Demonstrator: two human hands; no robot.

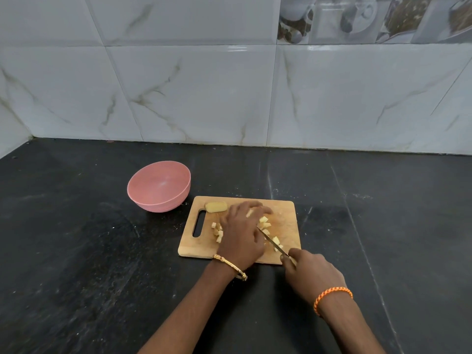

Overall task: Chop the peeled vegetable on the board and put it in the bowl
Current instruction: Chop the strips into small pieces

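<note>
A wooden cutting board [286, 221] with a handle slot lies on the black counter. My left hand [241, 233] presses down on a pale yellow peeled vegetable piece [249, 213], mostly hidden under its fingers. My right hand [310, 273] grips a small knife [272, 240] whose blade slants across the board toward my left hand. Several cut cubes [265, 222] lie beside the blade, and more cubes [217, 232] lie left of my left hand. An uncut chunk [216, 207] rests at the board's far left corner. The pink bowl [159, 186] stands empty, left of and behind the board.
The black stone counter [89, 251] stretches all around the board. A marble-patterned tiled wall [204, 93] rises behind it, and a side wall meets it at the far left corner.
</note>
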